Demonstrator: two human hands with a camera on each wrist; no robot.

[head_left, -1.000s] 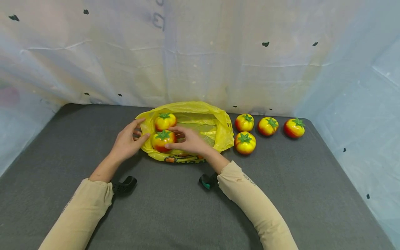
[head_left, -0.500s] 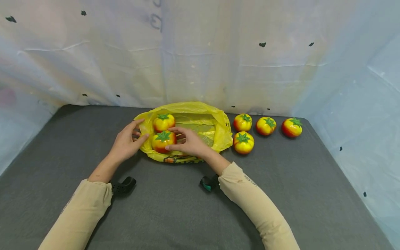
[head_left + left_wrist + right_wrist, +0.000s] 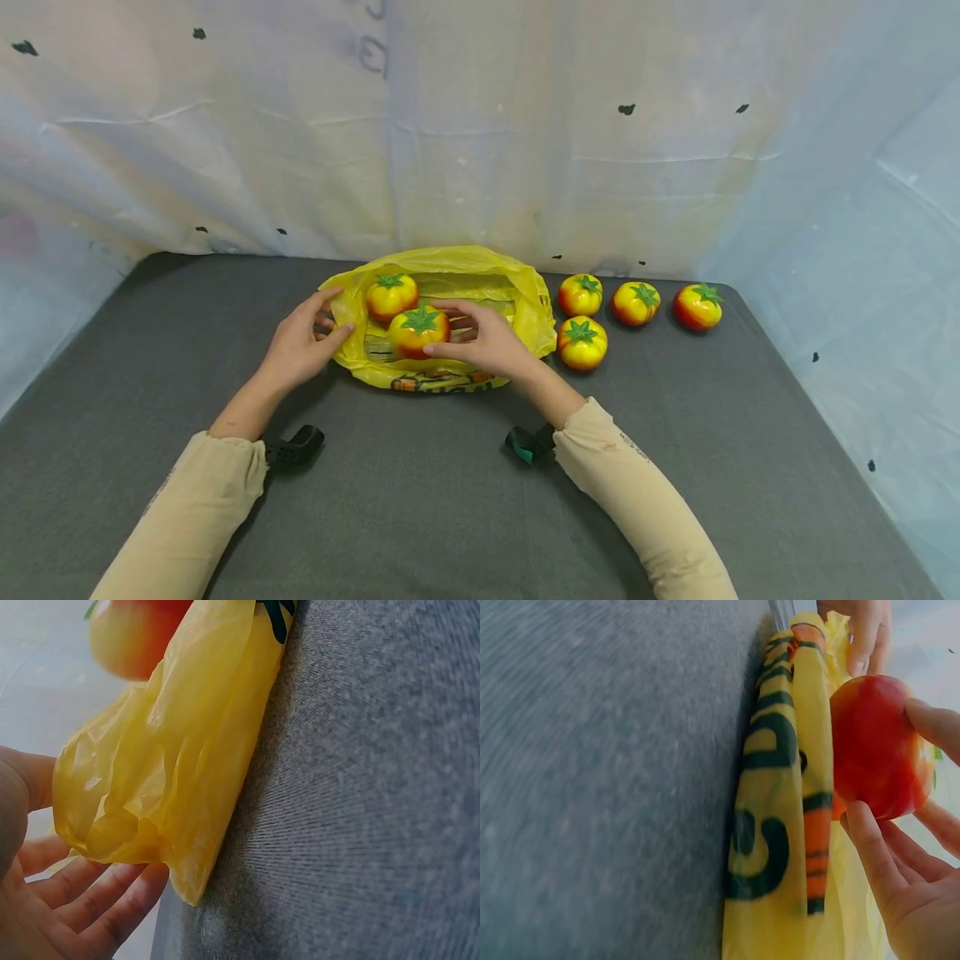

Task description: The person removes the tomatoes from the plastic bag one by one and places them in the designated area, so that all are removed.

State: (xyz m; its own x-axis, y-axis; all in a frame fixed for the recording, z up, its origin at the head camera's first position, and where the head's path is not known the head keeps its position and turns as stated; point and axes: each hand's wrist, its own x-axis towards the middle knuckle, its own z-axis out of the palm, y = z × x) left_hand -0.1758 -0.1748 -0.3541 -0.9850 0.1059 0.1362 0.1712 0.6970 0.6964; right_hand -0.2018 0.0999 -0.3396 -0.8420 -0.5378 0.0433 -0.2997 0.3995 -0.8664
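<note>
The right hand [image 3: 486, 337] is grasping a tomato [image 3: 417, 335], the left hand [image 3: 297, 340] holding a bag [image 3: 480, 260]; only the head view is showing four loose tomatoes [image 3: 582, 344] alongside.

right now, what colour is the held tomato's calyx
The calyx is green, showing best in the head view.

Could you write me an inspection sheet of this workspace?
Surface: dark grey table.
Job's things: yellow bag, mouth open, one tomato-like fruit inside; held fruit at the mouth; four loose fruits on the table, right of the bag.
Clutter: nothing seen.
Hands: left hand touches the bag's left edge; right hand grips the held fruit; a black device shows at each wrist.
Cables: nothing seen.
Surroundings: pale sheeting behind and on both sides, dark spots on it.
</note>
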